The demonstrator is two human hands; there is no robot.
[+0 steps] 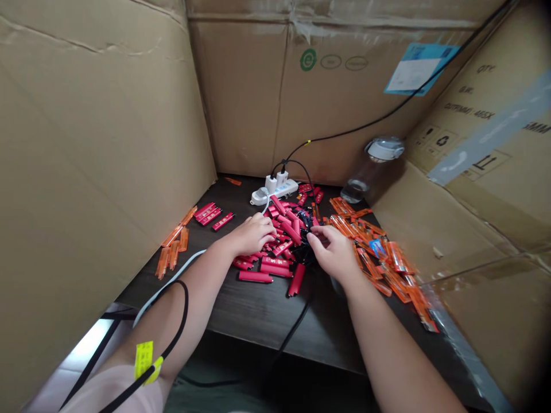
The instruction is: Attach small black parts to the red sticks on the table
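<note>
A loose heap of red lighter-like pieces, some with printed labels, lies on the dark table. My left hand rests at the left side of the heap, fingers curled down over it; whatever they grip is hidden. On the other side, my right hand has thumb and forefinger bent close together beside a cluster of small black parts. What lies between those fingertips is too small to make out. Several labelled red pieces lie apart at the left.
Orange translucent pieces spread along the right, with a smaller group at left. A white power strip with plugged chargers and a clear bottle stand behind. Cardboard walls enclose the dark table. A black cable crosses my left arm.
</note>
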